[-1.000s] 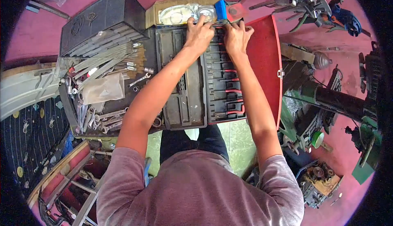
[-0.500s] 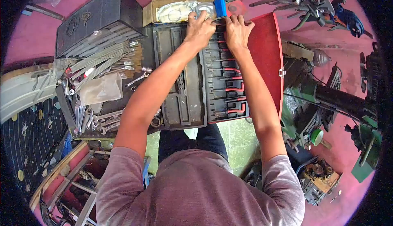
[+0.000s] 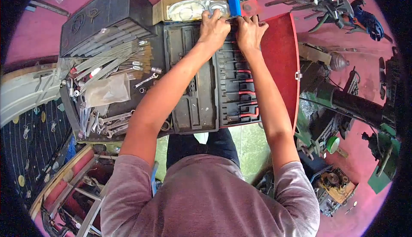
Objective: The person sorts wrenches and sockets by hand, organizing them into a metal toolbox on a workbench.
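My left hand (image 3: 214, 30) reaches the far end of an open tool case, fingers bent, close to the cardboard box. Beside it my right hand (image 3: 249, 35) curls its fingers over the far end of the black slotted tray (image 3: 223, 106). Whatever lies between either hand's fingers is hidden from above. Along the slotted tray sits a row of red-handled tools (image 3: 249, 114), several with bent ends. To its left is a black compartment tray (image 3: 182, 119). The red lid (image 3: 279, 52) lies folded out on the right.
An open cardboard box (image 3: 159, 13) holds clear plastic packets, with a blue piece (image 3: 234, 6) at its right end. A dark drawer cabinet (image 3: 103, 18) stands back left. Spanners (image 3: 118, 123), thin rods and a plastic bag (image 3: 107, 92) cover the bench. Machinery stands right.
The whole view has shifted slightly. Both hands stay at the far end of the case, with only small finger movements.
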Demonstrator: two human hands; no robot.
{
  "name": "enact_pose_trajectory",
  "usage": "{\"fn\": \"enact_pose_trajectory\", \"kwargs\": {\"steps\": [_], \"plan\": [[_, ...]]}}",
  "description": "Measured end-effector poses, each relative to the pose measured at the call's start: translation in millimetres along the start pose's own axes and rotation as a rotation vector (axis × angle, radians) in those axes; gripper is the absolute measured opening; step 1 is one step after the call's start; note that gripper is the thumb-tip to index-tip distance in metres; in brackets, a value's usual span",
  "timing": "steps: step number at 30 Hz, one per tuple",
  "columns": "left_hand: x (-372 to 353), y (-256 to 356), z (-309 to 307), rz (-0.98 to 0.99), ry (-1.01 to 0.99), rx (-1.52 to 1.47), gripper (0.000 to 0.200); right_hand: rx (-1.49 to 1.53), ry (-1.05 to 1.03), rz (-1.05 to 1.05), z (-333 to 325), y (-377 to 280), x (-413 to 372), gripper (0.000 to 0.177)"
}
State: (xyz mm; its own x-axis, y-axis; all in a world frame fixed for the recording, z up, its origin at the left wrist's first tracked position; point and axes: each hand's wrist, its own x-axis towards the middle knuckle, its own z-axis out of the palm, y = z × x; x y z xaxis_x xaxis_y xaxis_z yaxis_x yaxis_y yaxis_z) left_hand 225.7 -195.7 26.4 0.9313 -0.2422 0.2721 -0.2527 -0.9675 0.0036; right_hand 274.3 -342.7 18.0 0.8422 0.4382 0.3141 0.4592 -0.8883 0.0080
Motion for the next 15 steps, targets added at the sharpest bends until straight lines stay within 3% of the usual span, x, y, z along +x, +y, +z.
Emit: {"fn": "enact_pose_trajectory", "kwargs": {"steps": [8, 15], "plan": [[5, 4, -1, 0.058, 0.061, -0.011, 0.010, 0.009, 0.007, -0.022, 4, -5, -2, 0.022], [13, 5, -3, 0.091, -0.073, 0.065, 0.010, -0.017, 0.012, -0.021, 3, -9, -8, 0.016]]}}
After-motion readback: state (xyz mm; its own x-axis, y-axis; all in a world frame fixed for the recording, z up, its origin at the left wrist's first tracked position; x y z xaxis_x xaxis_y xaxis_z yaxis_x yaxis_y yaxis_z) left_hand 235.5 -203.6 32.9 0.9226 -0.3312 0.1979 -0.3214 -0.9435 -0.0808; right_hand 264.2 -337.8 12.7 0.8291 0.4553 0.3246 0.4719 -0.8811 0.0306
